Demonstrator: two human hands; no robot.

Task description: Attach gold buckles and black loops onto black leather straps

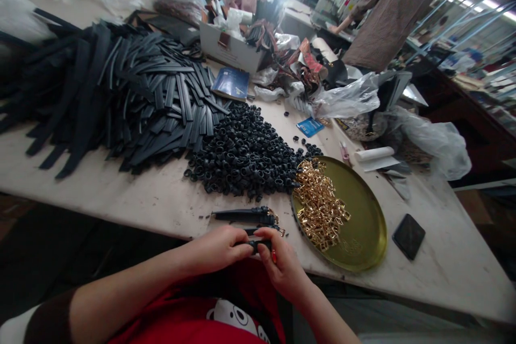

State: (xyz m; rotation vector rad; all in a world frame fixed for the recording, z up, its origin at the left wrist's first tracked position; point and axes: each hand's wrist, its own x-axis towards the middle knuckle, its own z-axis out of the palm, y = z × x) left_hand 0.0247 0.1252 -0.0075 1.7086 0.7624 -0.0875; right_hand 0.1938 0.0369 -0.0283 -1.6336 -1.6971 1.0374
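My left hand (220,250) and my right hand (282,266) meet at the table's near edge, both pinched on one short black strap piece (255,245). Just beyond them lie finished black straps with gold buckles (250,216). Further back sits a heap of small black loops (245,153). To the right, a round gold tray (363,226) holds a pile of gold buckles (320,204).
A big pile of long black straps (121,91) covers the left of the table. A cardboard box (229,48), plastic bags (350,99), a blue booklet (231,83) and a black phone (408,235) lie around. A person (387,11) stands at the back right.
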